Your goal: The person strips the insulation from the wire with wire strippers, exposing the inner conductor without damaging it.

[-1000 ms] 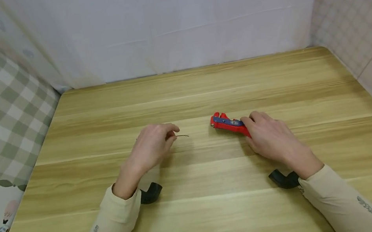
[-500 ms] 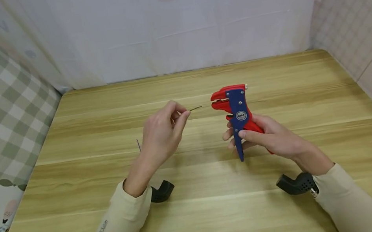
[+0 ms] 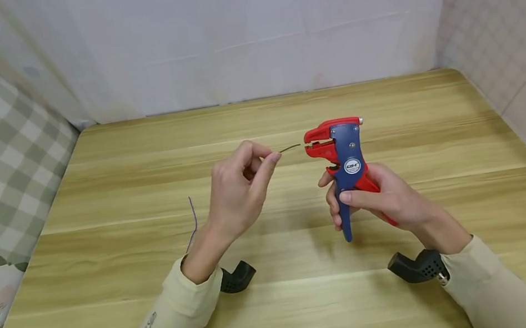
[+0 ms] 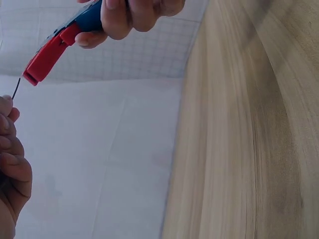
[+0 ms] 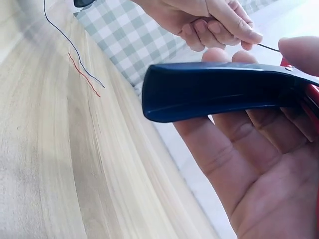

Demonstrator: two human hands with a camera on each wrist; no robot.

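Between thumb and forefinger, my left hand (image 3: 239, 192) pinches a thin dark wire (image 3: 291, 147). Its free end points right and stops just short of the mouth of a red and blue wire stripper (image 3: 348, 146). My right hand (image 3: 394, 199) grips the stripper by its handles, head up, with the red jaws apart and facing left. From the left wrist, the wire (image 4: 16, 88) shows right beside the red nose of the stripper (image 4: 42, 62). In the right wrist view, the blue handle (image 5: 214, 94) lies across my fingers, and the wire's tip is hidden behind my thumb.
On the wooden table (image 3: 293, 305), a blue wire (image 3: 194, 218) lies left of my left forearm. Next to it is a red wire (image 5: 83, 74), seen from the right wrist. A pale curtain (image 3: 279, 66) hangs behind the table's back edge. Each wrist carries a black camera mount (image 3: 237, 277).
My right hand has lifted the wire stripper from low over the table and turned it upright. My left hand has risen and moved right, bringing the wire's end close to the jaws.
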